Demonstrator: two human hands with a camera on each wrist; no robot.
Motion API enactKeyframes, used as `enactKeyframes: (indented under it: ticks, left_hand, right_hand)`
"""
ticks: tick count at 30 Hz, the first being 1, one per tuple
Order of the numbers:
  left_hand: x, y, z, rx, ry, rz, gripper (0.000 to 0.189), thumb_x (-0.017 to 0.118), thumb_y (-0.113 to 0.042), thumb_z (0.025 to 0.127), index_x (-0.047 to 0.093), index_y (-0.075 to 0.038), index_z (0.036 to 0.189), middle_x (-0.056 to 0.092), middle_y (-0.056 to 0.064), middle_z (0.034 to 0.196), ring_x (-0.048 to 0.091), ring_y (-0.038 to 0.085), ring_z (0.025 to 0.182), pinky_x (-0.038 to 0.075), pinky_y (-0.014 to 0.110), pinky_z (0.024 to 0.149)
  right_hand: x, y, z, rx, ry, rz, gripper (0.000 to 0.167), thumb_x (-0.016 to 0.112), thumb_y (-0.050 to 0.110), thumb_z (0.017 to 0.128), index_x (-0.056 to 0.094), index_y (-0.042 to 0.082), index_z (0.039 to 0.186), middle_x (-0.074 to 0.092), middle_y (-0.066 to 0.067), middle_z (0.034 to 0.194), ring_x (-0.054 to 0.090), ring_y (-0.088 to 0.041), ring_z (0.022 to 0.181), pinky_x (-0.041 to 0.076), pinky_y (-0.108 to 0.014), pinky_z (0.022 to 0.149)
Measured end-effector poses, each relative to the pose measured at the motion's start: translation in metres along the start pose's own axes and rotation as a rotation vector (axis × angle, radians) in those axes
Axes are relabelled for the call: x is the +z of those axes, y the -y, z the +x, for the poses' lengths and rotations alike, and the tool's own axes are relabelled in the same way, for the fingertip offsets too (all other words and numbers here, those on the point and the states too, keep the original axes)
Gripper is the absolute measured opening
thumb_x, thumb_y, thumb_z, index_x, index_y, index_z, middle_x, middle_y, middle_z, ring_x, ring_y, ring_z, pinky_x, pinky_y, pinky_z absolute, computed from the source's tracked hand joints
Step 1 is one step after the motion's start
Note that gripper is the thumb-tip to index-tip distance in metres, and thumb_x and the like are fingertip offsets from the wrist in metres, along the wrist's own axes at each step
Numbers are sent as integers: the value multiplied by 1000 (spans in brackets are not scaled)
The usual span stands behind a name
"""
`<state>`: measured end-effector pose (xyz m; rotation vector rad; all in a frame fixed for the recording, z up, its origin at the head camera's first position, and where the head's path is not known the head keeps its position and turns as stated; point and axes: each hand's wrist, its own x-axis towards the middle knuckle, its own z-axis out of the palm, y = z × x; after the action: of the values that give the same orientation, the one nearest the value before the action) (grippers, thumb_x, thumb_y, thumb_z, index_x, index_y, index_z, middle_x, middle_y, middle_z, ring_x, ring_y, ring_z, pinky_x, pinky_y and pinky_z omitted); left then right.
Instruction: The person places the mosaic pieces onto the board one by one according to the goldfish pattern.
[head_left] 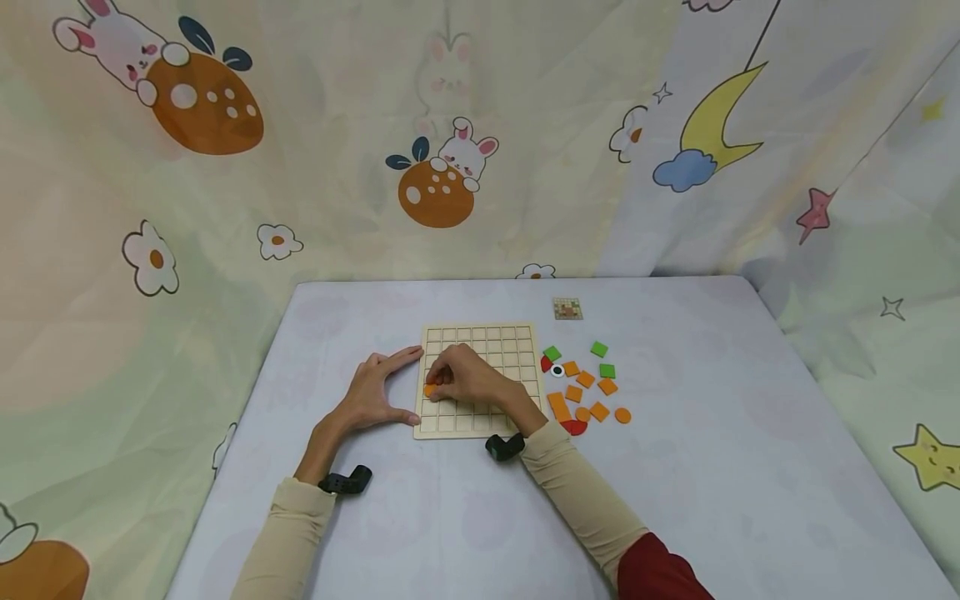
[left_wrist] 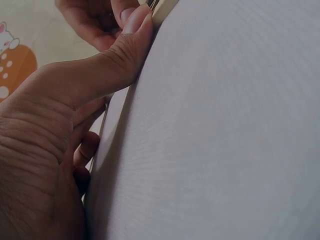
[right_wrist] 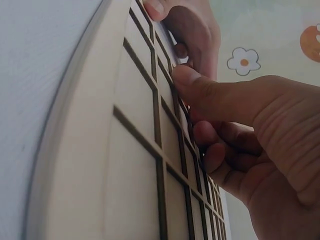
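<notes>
A square wooden grid board lies on the table, its cells marked off by raised strips. Over its left column my right hand pinches a small orange tile, partly hidden by the fingertips. In the right wrist view the right thumb reaches down to the grid, and the tile is out of sight. My left hand is spread at the board's left edge, with a fingertip near the upper part and the thumb lower down, both touching the side.
Right of the board lie scattered loose pieces: several orange squares, orange discs, an orange rectangle, green squares, red pieces and a white eye disc. A small pattern card lies behind them.
</notes>
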<state>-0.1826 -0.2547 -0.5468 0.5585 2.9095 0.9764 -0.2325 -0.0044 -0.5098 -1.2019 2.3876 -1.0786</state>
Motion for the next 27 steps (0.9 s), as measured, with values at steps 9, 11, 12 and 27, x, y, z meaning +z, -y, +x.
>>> enactKeyframes:
  ticks: [9, 11, 12, 27]
  left_hand:
    - [0, -1, 0, 4, 0, 3, 125, 106, -54, 59, 48, -26, 167, 45, -4, 175, 47, 21, 107, 34, 46, 97]
    - [1, -1, -1, 5, -2, 5, 125, 106, -54, 59, 48, -25, 167, 46, -4, 175, 48, 22, 108, 35, 47, 98]
    - [1, -1, -1, 7, -5, 10, 124, 106, -54, 59, 49, -25, 166, 46, -3, 174, 48, 22, 108, 35, 48, 98]
    - [3, -1, 0, -13, 4, 6, 126, 106, -55, 58, 48, -28, 167, 46, -5, 175, 47, 21, 109, 35, 47, 99]
  right_hand:
    - [0, -2, 2, 3, -19, 6, 19, 94, 10, 86, 84, 2, 102, 82, -6, 89, 66, -4, 74, 54, -18, 71]
    - [1, -2, 2, 5, -20, 16, 20, 94, 9, 86, 84, 2, 102, 81, -7, 89, 66, -5, 74, 54, -19, 71]
    - [1, -1, 2, 7, -20, 20, 20, 94, 10, 86, 84, 2, 102, 81, -7, 90, 66, -5, 74, 54, -19, 71]
    - [-19, 2, -15, 17, -49, -18, 33, 96, 11, 84, 83, -2, 111, 83, -10, 103, 71, -17, 90, 58, -26, 82]
